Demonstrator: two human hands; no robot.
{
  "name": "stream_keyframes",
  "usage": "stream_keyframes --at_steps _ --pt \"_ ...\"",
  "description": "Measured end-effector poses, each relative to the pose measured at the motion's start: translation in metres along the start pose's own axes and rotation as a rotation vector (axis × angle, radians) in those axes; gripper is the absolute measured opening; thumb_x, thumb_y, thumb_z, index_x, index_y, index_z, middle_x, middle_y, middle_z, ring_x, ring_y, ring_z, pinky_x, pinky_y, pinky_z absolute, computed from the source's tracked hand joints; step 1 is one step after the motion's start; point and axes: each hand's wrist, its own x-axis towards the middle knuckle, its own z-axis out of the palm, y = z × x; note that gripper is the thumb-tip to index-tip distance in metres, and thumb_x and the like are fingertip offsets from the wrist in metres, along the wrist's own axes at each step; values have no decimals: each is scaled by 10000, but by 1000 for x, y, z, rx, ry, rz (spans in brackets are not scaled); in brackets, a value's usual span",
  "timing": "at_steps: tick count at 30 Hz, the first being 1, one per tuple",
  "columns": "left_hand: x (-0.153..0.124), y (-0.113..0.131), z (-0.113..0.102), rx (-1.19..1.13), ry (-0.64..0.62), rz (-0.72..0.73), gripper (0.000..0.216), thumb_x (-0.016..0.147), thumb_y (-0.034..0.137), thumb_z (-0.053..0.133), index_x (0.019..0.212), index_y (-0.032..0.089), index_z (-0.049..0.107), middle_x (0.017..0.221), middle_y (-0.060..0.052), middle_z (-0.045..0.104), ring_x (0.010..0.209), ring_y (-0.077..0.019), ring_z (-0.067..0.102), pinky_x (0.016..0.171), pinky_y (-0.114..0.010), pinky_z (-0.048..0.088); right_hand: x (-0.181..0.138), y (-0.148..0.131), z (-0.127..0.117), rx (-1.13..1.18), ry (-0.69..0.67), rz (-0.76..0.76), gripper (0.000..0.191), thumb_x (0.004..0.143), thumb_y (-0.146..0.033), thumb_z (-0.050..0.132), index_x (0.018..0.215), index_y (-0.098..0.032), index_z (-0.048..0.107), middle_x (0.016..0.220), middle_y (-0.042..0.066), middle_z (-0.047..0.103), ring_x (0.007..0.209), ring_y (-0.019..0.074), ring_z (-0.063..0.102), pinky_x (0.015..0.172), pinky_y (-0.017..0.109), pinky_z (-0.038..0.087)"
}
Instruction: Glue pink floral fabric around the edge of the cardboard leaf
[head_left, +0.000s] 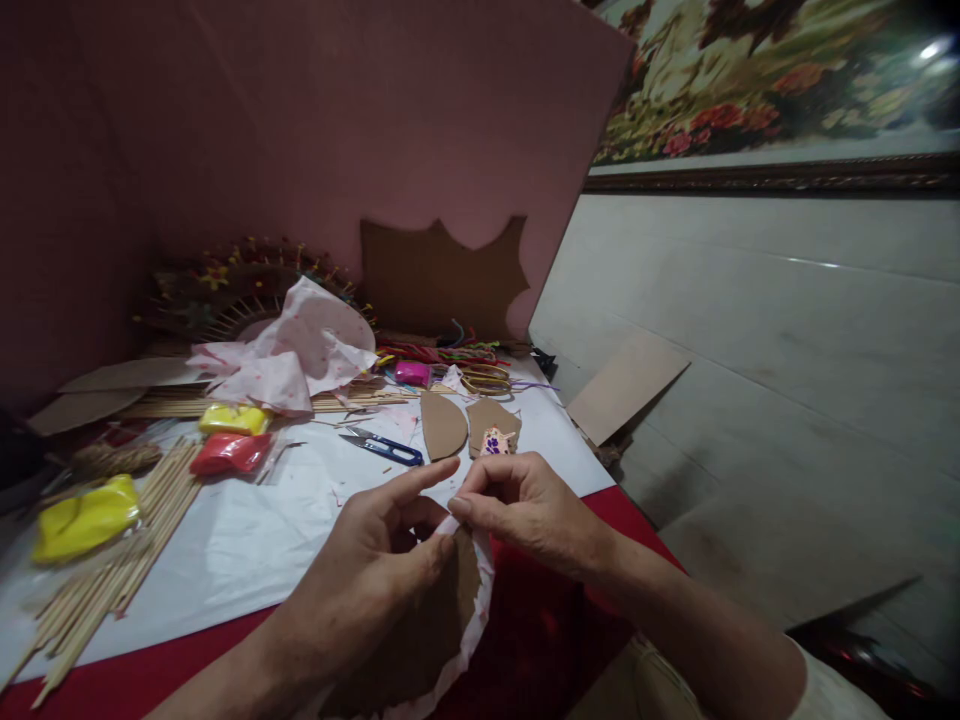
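A brown cardboard piece (420,630) with a curved edge is at the front, below my hands. Pale pink fabric or thin paper (480,610) is folded over its rim. My left hand (382,550) grips the top edge of the cardboard, thumb on the near face and index finger stretched out. At that same edge my right hand (517,510) pinches the pale pink strip between thumb and fingers. Part of the cardboard is hidden by my left hand and forearm. Just beyond lie blue thread snips (386,447) and a cut half-oval of cardboard (442,425).
Bundles of thin wooden sticks (142,540) lie at left, beside yellow (86,520) and red (231,455) packets. Crumpled pink-patterned fabric or paper (300,350), gold-handled scissors (486,380) and coloured cords sit farther back. A jagged cardboard sheet (442,275) leans against the pink panel.
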Motion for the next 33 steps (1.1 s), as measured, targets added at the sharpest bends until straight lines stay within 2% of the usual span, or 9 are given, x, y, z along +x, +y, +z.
stream_keyframes --at_steps 4,9,12,14,17,20,23,30,33 --pt "2 -1 -1 -19 27 1 610 719 301 691 1280 124 534 674 5 615 573 -115 443 527 -240 315 -1 3 1 -173 73 -106 280 828 -400 610 711 -145 623 658 -2 562 604 99 486 563 226 396" --pt "2 1 0 -70 44 -7 628 689 253 712 1275 114 535 637 30 591 533 -88 415 496 -218 296 1 7 -2 -96 43 -50 495 899 -537 431 809 -118 678 539 -37 433 482 75 356 457 213 282" --pt "2 1 -1 -83 51 -12 583 712 234 701 1266 140 543 654 30 598 521 -77 415 485 -209 295 -2 7 -2 -110 88 -62 534 925 -540 363 930 -118 691 564 -22 455 501 91 409 481 226 341" --pt "3 0 -2 -96 52 -7 543 733 231 693 1253 159 553 678 24 609 533 -78 432 492 -206 308 -5 6 -1 -234 167 -194 484 943 -499 357 1015 -148 682 685 16 526 632 121 499 596 262 425" --pt "3 -2 -4 -108 54 9 534 738 235 701 1248 173 555 684 21 611 550 -83 447 500 -205 317 -12 11 -2 -502 238 -502 457 949 -483 345 1076 -193 674 918 75 557 856 170 542 777 337 457" --pt "3 -4 -3 -131 53 15 539 734 249 709 1245 170 554 668 25 600 545 -84 450 499 -207 321 -17 19 -5 -818 271 -713 465 929 -502 372 1118 -186 657 1083 129 546 895 197 549 759 355 485" --pt "3 -6 0 -118 71 19 538 723 258 717 1228 157 566 649 23 606 550 -93 470 507 -212 338 -19 23 -8 -1090 286 -905 493 903 -513 426 1127 -133 644 1097 166 583 936 237 555 748 377 509" --pt "1 -8 4 -82 68 43 586 737 338 698 1275 172 535 776 -40 691 652 -156 568 565 -251 407 -33 19 -8 -996 327 -1178 505 908 -536 399 914 -124 692 934 126 639 843 200 598 718 336 535" --pt "0 -9 2 -13 91 83 528 764 325 675 1260 191 555 756 -32 688 647 -151 558 560 -245 404 -36 19 -6 -940 403 -1128 493 939 -491 361 913 -121 685 872 102 619 823 180 588 716 311 529"
